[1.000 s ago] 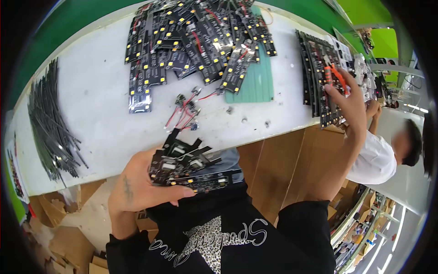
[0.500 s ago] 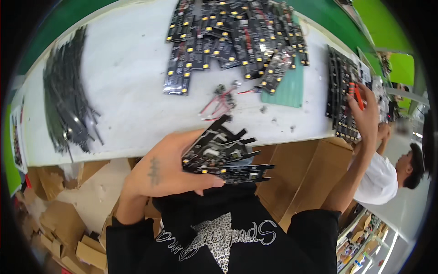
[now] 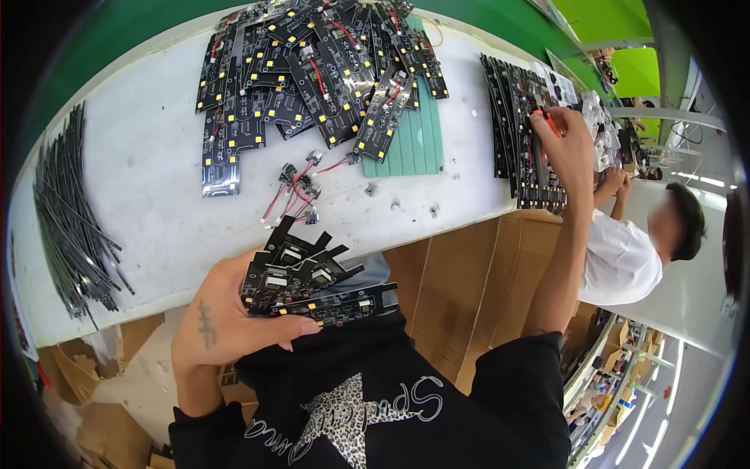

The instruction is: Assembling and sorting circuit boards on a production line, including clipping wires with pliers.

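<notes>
My left hand (image 3: 226,316) is closed around a fanned bundle of small black circuit boards (image 3: 297,277), held in front of my body below the table's near edge. Pale connectors and yellow LEDs show on them. On the right, my right hand (image 3: 569,144) is closed on an orange-handled hand tool (image 3: 551,122). Its working end cannot be made out clearly. The tool lies over a row of black circuit board panels (image 3: 504,117) laid side by side at the table's right end.
A heap of black LED boards (image 3: 328,94) partly covers a green ribbed mat (image 3: 414,144) on the white table (image 3: 156,156). Loose wired connectors (image 3: 297,191) lie nearer me, black strips (image 3: 70,219) at left. Cardboard boxes (image 3: 453,289) stand below. A co-worker (image 3: 621,258) is at right.
The view has turned right, so the table's contents sit further left in the picture. Both hands keep their holds, the right one still over the panels.
</notes>
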Demonstrator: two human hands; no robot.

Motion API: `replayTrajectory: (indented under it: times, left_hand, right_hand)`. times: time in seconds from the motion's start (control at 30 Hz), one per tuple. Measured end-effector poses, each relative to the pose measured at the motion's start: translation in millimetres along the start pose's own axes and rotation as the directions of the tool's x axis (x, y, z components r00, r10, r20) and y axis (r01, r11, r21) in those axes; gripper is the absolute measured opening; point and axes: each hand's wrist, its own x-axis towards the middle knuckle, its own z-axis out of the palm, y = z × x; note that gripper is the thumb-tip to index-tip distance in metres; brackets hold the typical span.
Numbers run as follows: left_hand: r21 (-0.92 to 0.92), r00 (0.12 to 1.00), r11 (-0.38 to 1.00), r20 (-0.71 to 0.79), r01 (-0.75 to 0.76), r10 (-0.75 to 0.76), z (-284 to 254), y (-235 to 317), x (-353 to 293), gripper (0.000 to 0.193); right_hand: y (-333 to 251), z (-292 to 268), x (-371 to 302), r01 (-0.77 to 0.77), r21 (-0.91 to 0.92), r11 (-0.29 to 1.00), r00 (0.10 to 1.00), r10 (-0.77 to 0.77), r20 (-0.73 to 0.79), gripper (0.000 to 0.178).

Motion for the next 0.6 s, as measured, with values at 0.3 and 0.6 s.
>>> replayTrajectory:
  times: [0.3, 0.6]
  left_hand:
    - [0.005, 1.000, 1.000, -0.013, 0.001, -0.001, 0.4, 1.4, -0.8, 0.041]
    - [0.008, 1.000, 1.000, -0.016, 0.021, -0.021, -1.2, 2.5, -2.1, 0.043]
  right_hand:
    - [1.3, -0.6, 8.9, 0.022, 0.037, 0.999, 1.000, -0.023, 0.010, 0.040]
    - [13.1, -9.4, 19.6, -0.086, 0.141, 0.986, 0.994, 0.094, -0.055, 0.033]
